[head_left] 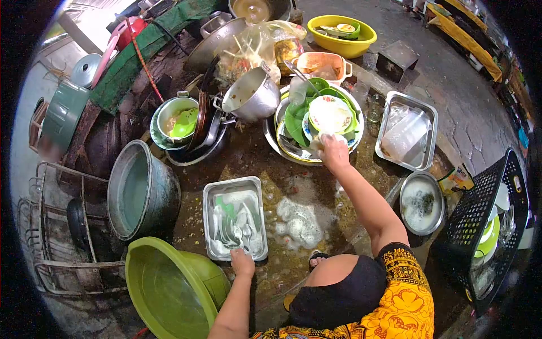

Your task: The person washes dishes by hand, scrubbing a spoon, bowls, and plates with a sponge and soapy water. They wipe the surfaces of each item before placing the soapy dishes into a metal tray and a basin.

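My left hand [243,263] is closed at the near edge of a rectangular metal tray [206,226] with foamy suds in it. From its fingers, soapy spoons [247,230] reach into the tray. My right hand [334,151] stretches forward to a wide metal basin [272,133] piled with dishes. Its fingers are closed at the near rim of the pile, on something pale that I cannot make out. Just beyond them lies a flower-patterned plate [329,114] on top of green leaf-shaped dishes [294,118].
A grey bucket [135,192] and a green tub [169,282] of water stand left. Pots, including a dented aluminium pot [248,99], crowd the back. To the right are a metal tray [406,133], a sudsy bowl [420,203] and a black crate [474,220] of dishes.
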The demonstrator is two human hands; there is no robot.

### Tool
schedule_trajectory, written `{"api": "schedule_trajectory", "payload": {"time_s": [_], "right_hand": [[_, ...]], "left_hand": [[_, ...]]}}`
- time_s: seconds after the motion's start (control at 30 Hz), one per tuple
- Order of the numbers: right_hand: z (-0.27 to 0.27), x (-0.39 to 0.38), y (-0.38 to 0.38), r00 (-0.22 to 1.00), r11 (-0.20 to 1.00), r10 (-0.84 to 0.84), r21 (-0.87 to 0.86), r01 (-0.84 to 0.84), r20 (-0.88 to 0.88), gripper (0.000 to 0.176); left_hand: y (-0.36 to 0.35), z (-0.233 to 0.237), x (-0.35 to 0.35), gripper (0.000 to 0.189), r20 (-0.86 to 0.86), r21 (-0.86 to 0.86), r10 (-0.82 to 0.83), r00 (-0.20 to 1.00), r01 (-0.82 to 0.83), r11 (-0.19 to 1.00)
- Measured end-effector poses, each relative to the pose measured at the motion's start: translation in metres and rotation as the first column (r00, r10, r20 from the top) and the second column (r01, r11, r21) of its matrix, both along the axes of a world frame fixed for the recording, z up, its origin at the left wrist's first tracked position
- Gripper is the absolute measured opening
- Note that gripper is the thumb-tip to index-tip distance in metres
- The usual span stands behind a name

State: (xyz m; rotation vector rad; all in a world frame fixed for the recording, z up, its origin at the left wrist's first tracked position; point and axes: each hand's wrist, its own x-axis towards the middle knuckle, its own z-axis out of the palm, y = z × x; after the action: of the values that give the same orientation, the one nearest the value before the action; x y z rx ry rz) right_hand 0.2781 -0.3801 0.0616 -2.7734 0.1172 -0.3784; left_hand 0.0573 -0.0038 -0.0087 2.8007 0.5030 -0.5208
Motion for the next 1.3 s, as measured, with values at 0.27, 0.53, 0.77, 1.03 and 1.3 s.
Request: {"api": "schedule_trajectory", "payload": {"time_s": [0.27, 0.53, 0.77, 1.03, 1.3], "right_hand": [[-0.003, -0.005, -0.001, 0.987, 0.989, 0.131, 0.055, -0.136, 0.087, 0.024], [0.015, -0.02, -0.004, 0.958, 0.989, -0.077, 0.14, 0.039, 0.278, 0.031], [0.018, 0.072, -0.067, 0.928, 0.963, -0.24, 0.189, 0.191, 0.286, 0.055], [-0.047, 0.132, -0.09, 0.85, 0.721, -0.336, 0.471, 0.509, -0.406, 0.052], [-0.047, 0.14, -0.086, 0.851, 0.081, -0.206, 0.858, 0.507, -0.483, 0.032]], "left_hand": [[-0.012, -0.009, -0.012, 0.031, 0.296, -0.024, -0.226, 0.928, 0.244, 0.969], [-0.041, 0.019, -0.02, 0.034, 0.298, -0.16, -0.336, 0.893, 0.394, 0.905], [-0.032, 0.011, -0.033, 0.036, 0.323, -0.154, -0.374, 0.869, 0.438, 0.885], [-0.027, 0.019, -0.041, 0.032, 0.3, -0.151, -0.416, 0.858, 0.474, 0.868], [-0.03, 0.021, -0.029, 0.032, 0.323, -0.176, -0.412, 0.852, 0.481, 0.859]]}}
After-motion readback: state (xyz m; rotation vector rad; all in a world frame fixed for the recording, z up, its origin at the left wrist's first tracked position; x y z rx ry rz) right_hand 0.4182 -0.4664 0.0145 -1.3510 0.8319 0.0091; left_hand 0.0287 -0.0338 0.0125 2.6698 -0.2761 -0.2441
